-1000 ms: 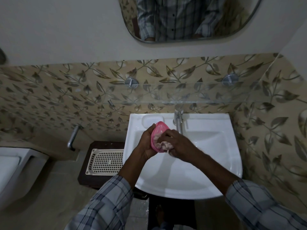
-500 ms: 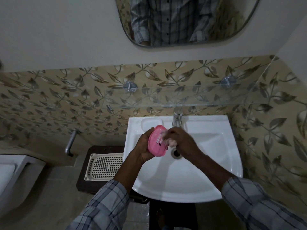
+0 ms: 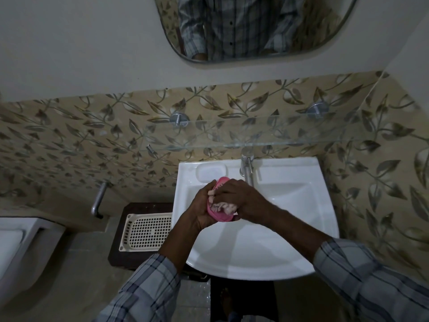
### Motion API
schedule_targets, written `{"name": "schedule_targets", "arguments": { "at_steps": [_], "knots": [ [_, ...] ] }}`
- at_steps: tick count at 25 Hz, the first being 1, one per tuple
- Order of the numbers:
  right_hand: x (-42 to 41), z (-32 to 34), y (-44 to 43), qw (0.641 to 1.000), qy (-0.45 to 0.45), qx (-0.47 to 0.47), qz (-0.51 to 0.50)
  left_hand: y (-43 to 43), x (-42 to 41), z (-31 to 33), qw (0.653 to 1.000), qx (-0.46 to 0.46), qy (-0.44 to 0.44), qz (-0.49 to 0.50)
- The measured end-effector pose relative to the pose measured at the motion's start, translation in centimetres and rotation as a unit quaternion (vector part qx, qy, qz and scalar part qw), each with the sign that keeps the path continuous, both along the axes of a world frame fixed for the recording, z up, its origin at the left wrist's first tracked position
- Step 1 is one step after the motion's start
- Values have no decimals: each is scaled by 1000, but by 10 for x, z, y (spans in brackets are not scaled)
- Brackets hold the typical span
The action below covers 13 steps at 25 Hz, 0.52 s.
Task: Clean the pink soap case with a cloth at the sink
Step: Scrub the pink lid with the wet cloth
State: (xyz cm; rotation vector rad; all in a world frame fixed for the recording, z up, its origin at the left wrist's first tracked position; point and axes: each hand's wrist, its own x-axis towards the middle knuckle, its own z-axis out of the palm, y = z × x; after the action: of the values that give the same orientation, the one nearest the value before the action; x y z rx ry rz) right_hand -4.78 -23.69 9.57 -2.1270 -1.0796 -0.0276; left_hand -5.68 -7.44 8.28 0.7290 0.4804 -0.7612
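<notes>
Off to the left a cream slotted tray [image 3: 146, 231] sits on a dark stand beside the sink [image 3: 267, 242], and it plays no part in this. Over the left side of the basin the person's left hand [image 3: 199, 208] has its fingers wrapped round the soap case [image 3: 217, 216], holding it up on edge above the bowl and not resting on it. The case is bright pink plastic, oval and shallow, with its hollow side turned toward the other hand; I can't make out whether any dirt is left on it. Bunched into that hollow is the cloth [image 3: 224, 206], a small pale wad, crumpled rather than folded. The right hand [image 3: 243, 201] is closed over it, fingers curled and pushing it against the inside of the case. To me this is the scrubbing step itself, well under way but not done. The next move would need the cloth worked into the corners and round the rim while the left hand keeps a firm hold, since wet plastic slips. The tap [image 3: 246, 167] stands just behind the hands; I see no water running.
</notes>
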Motion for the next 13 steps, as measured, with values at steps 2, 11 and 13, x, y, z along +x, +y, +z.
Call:
{"name": "schedule_targets", "arguments": {
  "at_steps": [2, 11, 13],
  "knots": [
    [15, -5, -8, 998, -17, 8, -59, -3, -1, 3, 1000, 19, 0, -6],
    [18, -17, -5, 974, 83, 66, -201, -8, 7, 14, 997, 45, -14, 57],
    [13, -10, -3, 984, 39, 58, -162, -8, 6, 11, 997, 48, 2, 56]
  ]
}}
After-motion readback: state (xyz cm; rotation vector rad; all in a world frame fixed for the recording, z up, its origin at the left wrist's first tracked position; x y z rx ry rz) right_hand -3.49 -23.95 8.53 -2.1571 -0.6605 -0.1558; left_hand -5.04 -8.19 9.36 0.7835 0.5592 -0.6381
